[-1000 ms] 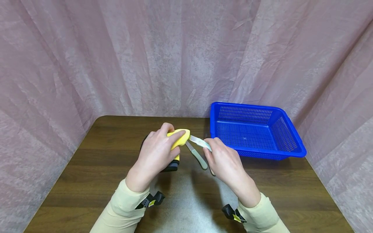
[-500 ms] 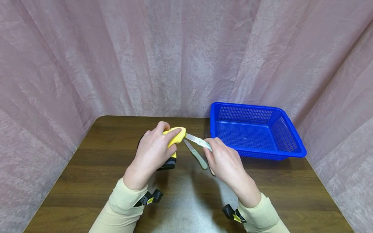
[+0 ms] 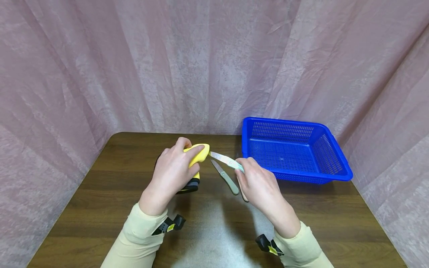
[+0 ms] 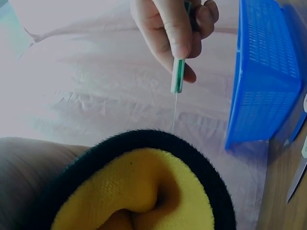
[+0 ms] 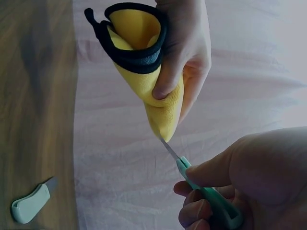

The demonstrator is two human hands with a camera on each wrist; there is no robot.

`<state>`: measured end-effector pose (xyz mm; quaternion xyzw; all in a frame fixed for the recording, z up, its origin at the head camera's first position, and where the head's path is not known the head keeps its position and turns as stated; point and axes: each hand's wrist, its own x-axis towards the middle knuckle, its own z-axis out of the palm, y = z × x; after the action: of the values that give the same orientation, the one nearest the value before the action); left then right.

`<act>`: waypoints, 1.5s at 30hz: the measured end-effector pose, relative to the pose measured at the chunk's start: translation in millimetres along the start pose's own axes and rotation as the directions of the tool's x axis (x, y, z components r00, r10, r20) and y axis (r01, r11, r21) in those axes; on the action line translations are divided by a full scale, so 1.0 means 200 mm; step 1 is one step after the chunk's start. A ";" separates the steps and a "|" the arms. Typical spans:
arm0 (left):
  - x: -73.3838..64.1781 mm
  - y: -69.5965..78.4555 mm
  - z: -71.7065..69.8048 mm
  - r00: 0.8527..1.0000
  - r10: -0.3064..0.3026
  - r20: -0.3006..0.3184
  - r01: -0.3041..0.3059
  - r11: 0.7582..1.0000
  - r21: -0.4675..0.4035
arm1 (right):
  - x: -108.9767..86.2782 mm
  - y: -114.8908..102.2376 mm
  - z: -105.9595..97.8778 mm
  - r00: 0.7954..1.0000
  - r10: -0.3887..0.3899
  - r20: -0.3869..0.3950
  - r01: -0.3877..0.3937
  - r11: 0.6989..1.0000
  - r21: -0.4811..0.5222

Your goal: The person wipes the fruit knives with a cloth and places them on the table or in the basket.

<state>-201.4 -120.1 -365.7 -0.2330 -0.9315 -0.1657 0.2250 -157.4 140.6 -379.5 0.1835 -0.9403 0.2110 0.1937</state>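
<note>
In the head view my left hand (image 3: 172,167) grips a bunched yellow cloth (image 3: 202,153) with black edging, its thumb along the top fold. My right hand (image 3: 259,182) grips the pale green handle of a folding knife (image 3: 223,159), whose blade points left to the cloth. From the right wrist, the blade tip meets the pointed lower end of the cloth (image 5: 165,115); a slot runs along the handle (image 5: 206,189). Seen from the left wrist, the cloth's black rim (image 4: 153,139) overlaps the blade's end.
A second green-handled knife (image 3: 229,182) lies on the wooden table (image 3: 110,208) between the hands. Part of another handle (image 3: 245,198) shows beside the right hand. A blue perforated basket (image 3: 281,156) stands at the back right, in front of a pink curtain (image 3: 207,67).
My left hand has drawn the cloth left and slightly away along the blade, so more of the blade shows. My right hand and its knife have stayed nearly in place.
</note>
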 end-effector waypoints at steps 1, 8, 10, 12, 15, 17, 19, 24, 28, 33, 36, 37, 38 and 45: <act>0.00 0.00 0.00 1.000 -0.006 0.000 0.006 1.000 -0.001 | 0.00 0.00 0.00 1.000 0.002 0.000 -0.002 1.000 0.005; 0.00 -0.02 0.00 0.999 -0.038 0.005 0.038 0.999 -0.021 | 0.00 0.00 -0.01 1.000 0.015 0.005 -0.015 1.000 0.020; 0.00 -0.02 0.00 0.999 -0.037 0.007 0.038 0.999 -0.023 | 0.00 0.00 -0.01 1.000 0.022 0.007 -0.022 0.999 0.023; 0.00 -0.02 0.00 0.999 -0.036 0.010 0.036 0.999 -0.024 | 0.01 0.01 -0.01 0.999 0.030 0.011 -0.030 0.999 0.027; 0.00 -0.02 -0.01 1.000 -0.030 0.008 0.030 0.999 -0.024 | 0.01 0.01 -0.01 0.999 0.043 0.017 -0.044 0.998 0.034; 0.00 -0.01 -0.01 1.000 -0.030 0.007 0.030 0.999 -0.024 | 0.01 0.01 -0.01 0.999 0.049 0.020 -0.049 0.998 0.037; 0.00 -0.01 -0.01 1.000 -0.031 0.006 0.031 0.999 -0.024 | 0.01 0.01 -0.01 0.998 0.053 0.019 -0.054 0.998 0.037; 0.00 -0.01 -0.01 1.000 -0.028 0.001 0.028 0.999 -0.029 | 0.02 0.01 0.00 0.999 0.052 0.005 -0.052 0.998 0.023; -0.01 0.00 -0.02 1.000 -0.016 -0.005 0.015 0.999 -0.038 | 0.02 0.02 0.00 0.999 0.050 0.001 -0.050 0.999 0.009; -0.01 0.01 -0.02 1.000 0.000 -0.018 -0.001 0.999 -0.045 | 0.01 0.02 0.01 0.999 0.045 -0.002 -0.045 0.999 -0.009; -0.02 0.02 -0.03 1.000 0.006 -0.020 -0.007 0.999 -0.044 | 0.01 0.02 0.01 0.999 0.042 -0.006 -0.042 0.999 -0.013; -0.02 0.02 -0.03 1.000 0.008 -0.020 -0.009 0.999 -0.044 | 0.01 0.02 0.01 0.999 0.041 -0.007 -0.041 0.999 -0.015; -0.02 0.02 -0.03 1.000 0.008 -0.020 -0.009 0.999 -0.044 | 0.01 0.02 0.01 0.999 0.040 -0.009 -0.040 0.999 -0.019; -0.02 0.03 -0.03 0.999 0.016 -0.028 -0.017 0.999 -0.040 | 0.01 0.02 0.01 0.999 0.027 -0.021 -0.028 0.999 -0.045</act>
<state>-193.2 -118.6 -360.5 -0.2430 -0.9228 -0.1857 0.2344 -160.8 142.8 -382.2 0.1641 -0.9453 0.1940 0.2048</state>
